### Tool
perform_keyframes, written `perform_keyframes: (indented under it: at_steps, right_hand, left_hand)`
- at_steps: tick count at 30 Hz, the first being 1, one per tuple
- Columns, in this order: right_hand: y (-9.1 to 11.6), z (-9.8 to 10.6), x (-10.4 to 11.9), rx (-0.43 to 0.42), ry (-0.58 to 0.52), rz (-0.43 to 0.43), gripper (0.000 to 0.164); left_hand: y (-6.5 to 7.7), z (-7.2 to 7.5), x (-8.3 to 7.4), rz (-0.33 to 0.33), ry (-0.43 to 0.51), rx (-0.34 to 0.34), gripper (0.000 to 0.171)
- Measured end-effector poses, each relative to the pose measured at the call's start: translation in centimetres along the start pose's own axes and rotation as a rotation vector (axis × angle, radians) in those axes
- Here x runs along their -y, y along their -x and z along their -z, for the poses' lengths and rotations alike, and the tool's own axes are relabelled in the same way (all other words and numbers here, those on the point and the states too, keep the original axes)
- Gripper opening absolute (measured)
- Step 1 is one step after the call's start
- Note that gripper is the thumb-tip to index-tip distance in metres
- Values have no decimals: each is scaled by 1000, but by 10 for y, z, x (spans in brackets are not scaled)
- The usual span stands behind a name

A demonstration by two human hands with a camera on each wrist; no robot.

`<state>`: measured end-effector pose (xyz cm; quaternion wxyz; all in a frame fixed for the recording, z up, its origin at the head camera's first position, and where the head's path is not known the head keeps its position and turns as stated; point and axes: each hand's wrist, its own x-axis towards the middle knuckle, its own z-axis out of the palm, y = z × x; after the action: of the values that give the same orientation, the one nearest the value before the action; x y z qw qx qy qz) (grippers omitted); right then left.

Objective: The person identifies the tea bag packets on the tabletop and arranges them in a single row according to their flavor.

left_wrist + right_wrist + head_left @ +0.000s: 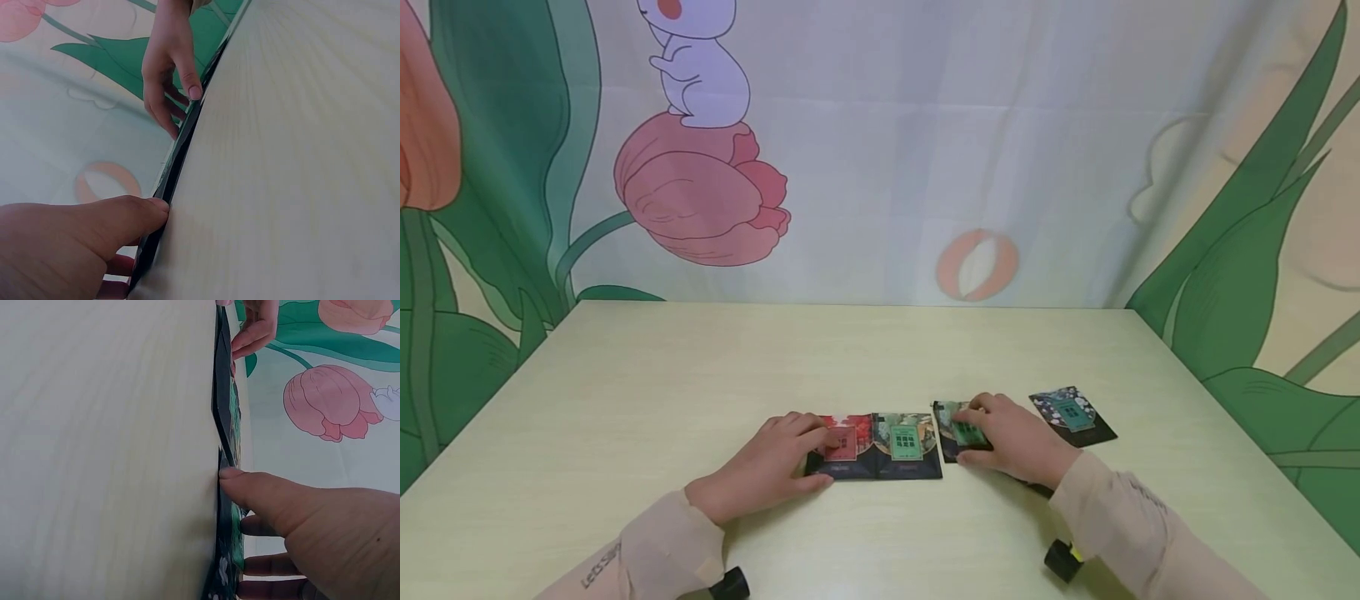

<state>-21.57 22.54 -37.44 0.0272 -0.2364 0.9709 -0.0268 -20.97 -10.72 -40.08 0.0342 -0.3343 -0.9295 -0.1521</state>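
Note:
In the head view, a red-and-black sachet [853, 450] lies edge to edge with a green-and-black sachet [907, 448] on the table. My left hand [775, 462] holds the red one at its left end, fingertips on its face and thumb at the near edge. Just right of this pair, my right hand [1018, 442] holds another green sachet [950, 433], partly covered by its fingers. The right wrist view shows that thumb [250, 487] against the sachet's near edge, close to the neighbouring sachet [222, 381].
A dark sachet with white blossoms and a teal label [1072, 414] lies tilted to the right, beyond my right hand. A dark corner shows below the right wrist. Behind the pale table [700, 358] hangs a printed curtain [880, 167] with flowers and leaves.

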Motion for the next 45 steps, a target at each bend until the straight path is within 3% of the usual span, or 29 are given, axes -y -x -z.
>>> perform_keyframes:
  at_steps: [20,27,35,45]
  right_hand:
    - [12,-2,8,-16,4,21,57]
    - [17,1,6,-35,-46,22,59]
    - [36,16,-11,-93,-54,4,54]
    - [62,16,-40,-28,-117,34,45]
  left_hand:
    - [-2,0,0,0,5,2,40]
    - [-2,0,0,4,-1,6,39]
    - [-1,1,-1,-2,7,-6,42]
    - [-1,1,-2,-9,7,-9,41]
